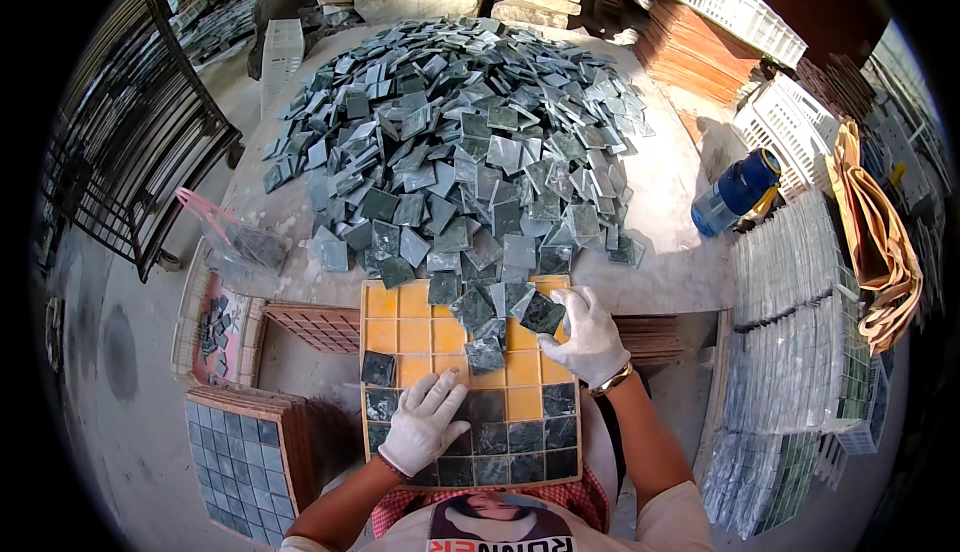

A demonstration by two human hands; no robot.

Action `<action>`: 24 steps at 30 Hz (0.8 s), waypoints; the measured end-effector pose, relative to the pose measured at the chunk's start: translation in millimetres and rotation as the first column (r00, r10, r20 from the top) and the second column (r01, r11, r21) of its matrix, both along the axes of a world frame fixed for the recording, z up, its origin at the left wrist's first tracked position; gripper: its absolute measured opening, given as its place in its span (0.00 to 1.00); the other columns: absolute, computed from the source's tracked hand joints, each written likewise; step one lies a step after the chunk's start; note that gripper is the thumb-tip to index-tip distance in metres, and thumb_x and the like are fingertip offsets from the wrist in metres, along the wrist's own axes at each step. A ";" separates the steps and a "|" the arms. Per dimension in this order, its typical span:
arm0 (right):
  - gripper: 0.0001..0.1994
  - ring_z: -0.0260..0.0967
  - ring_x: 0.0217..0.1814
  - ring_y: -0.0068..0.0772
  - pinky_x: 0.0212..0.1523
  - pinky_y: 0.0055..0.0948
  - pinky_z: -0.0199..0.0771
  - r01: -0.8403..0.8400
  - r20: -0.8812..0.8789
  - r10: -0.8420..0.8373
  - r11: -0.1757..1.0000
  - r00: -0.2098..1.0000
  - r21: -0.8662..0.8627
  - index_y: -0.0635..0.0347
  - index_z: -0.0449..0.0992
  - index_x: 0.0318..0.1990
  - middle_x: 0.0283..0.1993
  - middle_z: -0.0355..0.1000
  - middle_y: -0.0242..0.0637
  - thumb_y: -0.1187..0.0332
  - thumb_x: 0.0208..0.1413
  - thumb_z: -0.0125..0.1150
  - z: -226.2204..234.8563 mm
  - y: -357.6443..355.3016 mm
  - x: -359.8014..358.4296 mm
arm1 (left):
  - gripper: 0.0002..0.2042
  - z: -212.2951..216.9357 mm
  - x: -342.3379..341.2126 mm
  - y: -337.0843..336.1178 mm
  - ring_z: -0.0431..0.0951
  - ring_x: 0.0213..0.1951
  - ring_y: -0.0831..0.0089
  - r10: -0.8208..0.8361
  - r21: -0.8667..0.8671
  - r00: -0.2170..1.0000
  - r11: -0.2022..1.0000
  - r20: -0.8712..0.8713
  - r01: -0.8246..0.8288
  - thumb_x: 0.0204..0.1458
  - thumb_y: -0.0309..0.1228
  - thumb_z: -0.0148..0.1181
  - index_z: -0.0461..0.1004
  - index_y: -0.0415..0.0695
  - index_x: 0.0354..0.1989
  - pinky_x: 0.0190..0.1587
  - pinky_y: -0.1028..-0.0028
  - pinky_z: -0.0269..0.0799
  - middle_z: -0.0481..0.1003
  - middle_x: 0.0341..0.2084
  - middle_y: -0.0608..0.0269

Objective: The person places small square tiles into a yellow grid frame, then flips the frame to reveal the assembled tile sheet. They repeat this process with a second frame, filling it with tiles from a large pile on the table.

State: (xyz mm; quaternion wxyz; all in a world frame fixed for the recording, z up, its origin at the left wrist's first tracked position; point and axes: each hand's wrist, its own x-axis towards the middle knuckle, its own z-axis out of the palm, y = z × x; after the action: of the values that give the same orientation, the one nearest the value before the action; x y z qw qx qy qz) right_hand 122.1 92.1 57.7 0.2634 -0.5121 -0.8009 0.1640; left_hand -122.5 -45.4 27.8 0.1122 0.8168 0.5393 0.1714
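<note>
A yellow gridded tray (414,336) lies in front of me against the table edge. Dark green square stone tiles (527,437) fill its nearest rows, and one tile (378,369) sits apart at its left side. Several loose tiles (484,355) spill from the pile onto the tray's middle. My left hand (424,424), in a white glove, lies over the near rows with its fingers stretched out, resting on tiles. Over the tray's far right corner, my gloved right hand (590,340) pinches a dark tile (541,314) between thumb and fingers, tilted.
A large heap of loose tiles (470,142) covers the table (680,277). A blue bottle (735,192) stands at its right, beside stacked tile sheets (785,322). Finished-looking tile panels (238,462) lean at lower left. A wheeled black rack (140,122) stands far left.
</note>
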 end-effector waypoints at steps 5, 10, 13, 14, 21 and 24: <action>0.28 0.68 0.45 0.44 0.46 0.36 0.71 0.026 0.000 -0.026 0.994 1.000 0.104 0.62 0.69 0.49 0.47 0.66 0.44 0.65 0.36 0.69 -9.3 30.8 -7.4 | 0.30 -14.8 9.4 -7.1 0.61 0.61 0.52 0.067 0.024 0.995 0.998 -0.071 -0.065 0.45 0.43 0.62 0.67 0.40 0.55 0.63 0.55 0.53 0.65 0.58 0.51; 0.28 0.67 0.47 0.46 0.47 0.37 0.71 0.036 0.038 -0.039 0.996 0.999 0.086 0.62 0.68 0.48 0.47 0.65 0.45 0.63 0.37 0.70 -15.6 34.7 -3.7 | 0.28 -22.3 -1.4 -1.7 0.60 0.62 0.55 0.045 -0.018 0.997 0.999 -0.059 -0.046 0.46 0.44 0.60 0.68 0.45 0.55 0.64 0.56 0.50 0.66 0.57 0.56; 0.28 0.67 0.46 0.47 0.46 0.38 0.72 0.146 0.113 -0.143 0.989 0.983 -0.016 0.61 0.68 0.49 0.47 0.65 0.45 0.63 0.37 0.69 -2.0 39.4 1.1 | 0.30 -16.6 -3.2 -2.5 0.60 0.62 0.55 0.035 -0.017 0.994 0.999 -0.104 -0.037 0.45 0.44 0.61 0.67 0.44 0.56 0.64 0.55 0.50 0.65 0.58 0.55; 0.29 0.68 0.46 0.47 0.45 0.39 0.72 0.135 0.097 -0.139 0.990 0.986 0.050 0.60 0.68 0.49 0.46 0.65 0.45 0.64 0.37 0.69 -5.6 44.3 4.9 | 0.30 -14.7 -0.1 -4.7 0.61 0.62 0.55 0.029 -0.008 0.997 1.000 -0.066 -0.029 0.44 0.44 0.62 0.66 0.44 0.57 0.64 0.55 0.49 0.65 0.58 0.55; 0.29 0.68 0.46 0.48 0.44 0.40 0.72 0.106 0.041 -0.114 0.982 0.993 0.156 0.60 0.67 0.49 0.46 0.65 0.45 0.64 0.36 0.70 -11.5 71.4 -6.6 | 0.22 -29.2 32.8 -3.2 0.67 0.58 0.60 -0.047 0.018 0.995 0.999 0.083 0.045 0.47 0.35 0.61 0.70 0.42 0.51 0.62 0.59 0.55 0.70 0.53 0.55; 0.27 0.67 0.48 0.47 0.47 0.40 0.72 0.167 0.033 -0.173 0.976 0.984 0.141 0.59 0.68 0.49 0.47 0.64 0.44 0.66 0.38 0.69 -1.4 85.8 -17.8 | 0.18 -26.0 33.7 -1.5 0.68 0.57 0.59 -0.053 -0.001 0.985 0.999 0.162 0.053 0.48 0.34 0.60 0.72 0.41 0.48 0.61 0.59 0.57 0.72 0.51 0.56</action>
State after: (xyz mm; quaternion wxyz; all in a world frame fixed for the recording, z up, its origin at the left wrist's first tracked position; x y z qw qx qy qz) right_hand 104.3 177.9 56.3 0.2932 -0.5630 -0.7691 0.0737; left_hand -88.8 -46.9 1.8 0.1621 0.8140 0.5070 0.2326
